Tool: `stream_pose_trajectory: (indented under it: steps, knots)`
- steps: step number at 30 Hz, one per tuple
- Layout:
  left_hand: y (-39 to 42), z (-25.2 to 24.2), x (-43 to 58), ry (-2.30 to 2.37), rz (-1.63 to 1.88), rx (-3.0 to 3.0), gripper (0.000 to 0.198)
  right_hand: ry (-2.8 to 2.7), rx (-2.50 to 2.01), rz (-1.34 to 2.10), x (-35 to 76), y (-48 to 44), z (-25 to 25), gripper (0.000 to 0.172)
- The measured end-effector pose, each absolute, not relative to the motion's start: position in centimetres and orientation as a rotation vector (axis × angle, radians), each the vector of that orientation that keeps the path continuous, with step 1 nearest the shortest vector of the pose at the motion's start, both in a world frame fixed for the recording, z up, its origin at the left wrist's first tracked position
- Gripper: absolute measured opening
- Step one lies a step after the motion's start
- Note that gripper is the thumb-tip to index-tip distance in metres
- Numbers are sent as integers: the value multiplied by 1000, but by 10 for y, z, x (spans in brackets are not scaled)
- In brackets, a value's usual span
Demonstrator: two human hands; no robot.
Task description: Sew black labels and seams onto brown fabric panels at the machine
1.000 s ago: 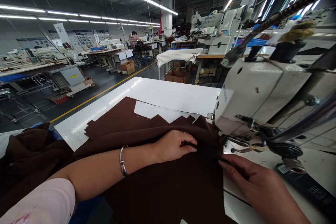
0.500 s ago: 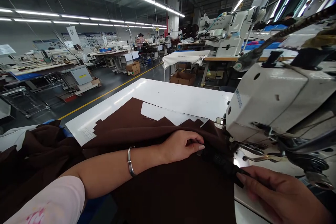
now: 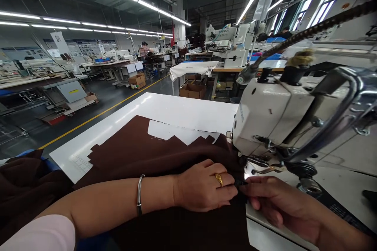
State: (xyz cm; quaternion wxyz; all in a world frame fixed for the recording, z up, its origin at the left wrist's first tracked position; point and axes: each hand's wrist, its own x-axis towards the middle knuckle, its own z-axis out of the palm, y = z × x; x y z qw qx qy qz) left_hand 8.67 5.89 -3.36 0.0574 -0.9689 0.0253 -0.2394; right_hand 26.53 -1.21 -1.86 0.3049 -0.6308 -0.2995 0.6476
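Note:
My left hand (image 3: 204, 186) is closed on a fold of dark brown fabric (image 3: 165, 157), with a gold ring on one finger and a metal bangle (image 3: 139, 195) on the wrist. My right hand (image 3: 273, 200) pinches the fabric's edge with its fingertips, close to my left fingertips. The fabric spreads over a white board (image 3: 176, 110) and has a stepped, notched edge. Just beyond both hands stands the white sewing machine head (image 3: 271, 117), its presser foot (image 3: 253, 162) partly hidden by the fabric.
More brown fabric lies bunched at the left (image 3: 26, 192). A white machine table (image 3: 273, 235) lies under my right hand. Further off stand sewing stations, cardboard boxes (image 3: 193, 91) and a seated person (image 3: 144, 50), with a yellow floor line (image 3: 103, 108).
My left hand has rolled over and closed on the fold, showing its ring. My right hand has moved up to the fabric edge and pinched it. The whole view has shifted slightly.

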Motion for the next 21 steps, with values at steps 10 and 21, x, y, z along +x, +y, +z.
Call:
stream_pose_trajectory:
  steps: [10,21]
  knots:
    - [60,-38,100,159,-879,-2754,19,-712,-1678,1734,264,-9,-18,27]
    - [65,-41,99,172,-761,-2803,19,-1016,-1785,1523,278,-33,-33,17]
